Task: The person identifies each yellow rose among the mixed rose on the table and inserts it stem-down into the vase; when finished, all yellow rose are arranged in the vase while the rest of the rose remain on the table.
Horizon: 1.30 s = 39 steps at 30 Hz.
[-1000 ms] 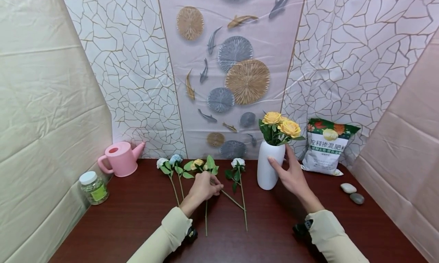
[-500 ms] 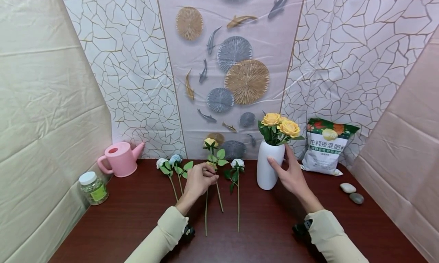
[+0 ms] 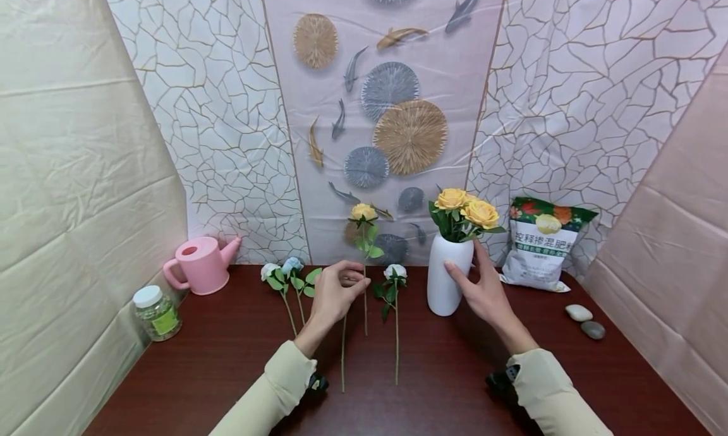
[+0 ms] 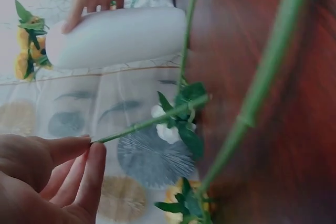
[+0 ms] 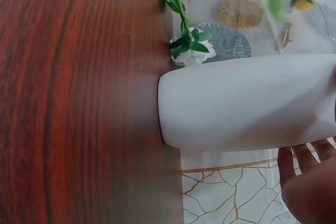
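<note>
The left hand point(image 3: 337, 292) pinches a yellow rose point(image 3: 363, 213) by its stem, bloom toward twelve o'clock; a light grip there should hold it upright. At three o'clock a white rose point(image 3: 395, 272) lies on the worktop point(image 3: 449, 385), best skirted. Beyond it, the right hand point(image 3: 482, 290) clasps the white vase point(image 3: 443, 275); firm, level steadying seems wise.

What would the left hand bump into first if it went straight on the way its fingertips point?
Probably the white flower between the left hand and the vase; the hand's height is hard to judge, so it might pass above and meet the vase instead.
</note>
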{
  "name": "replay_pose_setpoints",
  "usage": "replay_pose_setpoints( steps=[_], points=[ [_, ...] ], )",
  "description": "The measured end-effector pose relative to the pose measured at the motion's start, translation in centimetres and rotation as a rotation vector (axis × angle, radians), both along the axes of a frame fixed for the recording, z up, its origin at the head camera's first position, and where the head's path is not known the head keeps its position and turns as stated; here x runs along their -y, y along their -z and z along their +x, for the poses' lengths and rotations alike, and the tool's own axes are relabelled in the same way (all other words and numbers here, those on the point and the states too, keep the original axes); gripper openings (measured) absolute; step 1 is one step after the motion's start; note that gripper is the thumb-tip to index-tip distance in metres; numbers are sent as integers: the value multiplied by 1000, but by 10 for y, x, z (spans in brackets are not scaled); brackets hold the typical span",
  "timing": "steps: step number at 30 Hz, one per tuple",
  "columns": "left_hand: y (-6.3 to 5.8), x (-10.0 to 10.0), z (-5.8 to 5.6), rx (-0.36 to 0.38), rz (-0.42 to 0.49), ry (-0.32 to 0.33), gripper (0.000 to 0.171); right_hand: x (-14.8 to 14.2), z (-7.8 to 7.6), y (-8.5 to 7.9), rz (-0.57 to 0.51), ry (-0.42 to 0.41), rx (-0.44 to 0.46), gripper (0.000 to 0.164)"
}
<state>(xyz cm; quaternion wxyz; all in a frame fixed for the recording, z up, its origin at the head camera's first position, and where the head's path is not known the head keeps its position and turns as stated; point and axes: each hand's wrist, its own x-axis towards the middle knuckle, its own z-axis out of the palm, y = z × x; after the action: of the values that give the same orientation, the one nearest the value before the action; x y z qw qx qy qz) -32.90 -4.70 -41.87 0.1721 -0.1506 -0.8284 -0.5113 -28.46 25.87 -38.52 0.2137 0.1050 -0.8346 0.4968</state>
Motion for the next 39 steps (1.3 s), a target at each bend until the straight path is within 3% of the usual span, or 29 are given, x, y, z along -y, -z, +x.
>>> replay_pose_setpoints(
  steps=[8, 14, 19, 28, 34, 39],
  points=[
    [-26, -20, 1, -166, 177, 28, 24, -4, -2, 2, 6, 7, -10, 77],
    [-51, -38, 1, -235, 350, 63, 25, -5, -2, 3, 6, 7, -11, 77],
    [-75, -57, -2, -254, 525, 96, 26, -6, 0, 4, 7, 7, -4, 77],
    [-109, -92, -23, -227, 780, 142, 27, -12, -10, 13, -13, -1, 1, 79],
    [-116, -109, -30, -247, 817, 156, 27, -17, -27, 31, -22, -1, -29, 78],
    [-116, -117, -29, -273, 788, 169, 25, -16, -30, 33, -18, 3, -49, 77]
  ],
)
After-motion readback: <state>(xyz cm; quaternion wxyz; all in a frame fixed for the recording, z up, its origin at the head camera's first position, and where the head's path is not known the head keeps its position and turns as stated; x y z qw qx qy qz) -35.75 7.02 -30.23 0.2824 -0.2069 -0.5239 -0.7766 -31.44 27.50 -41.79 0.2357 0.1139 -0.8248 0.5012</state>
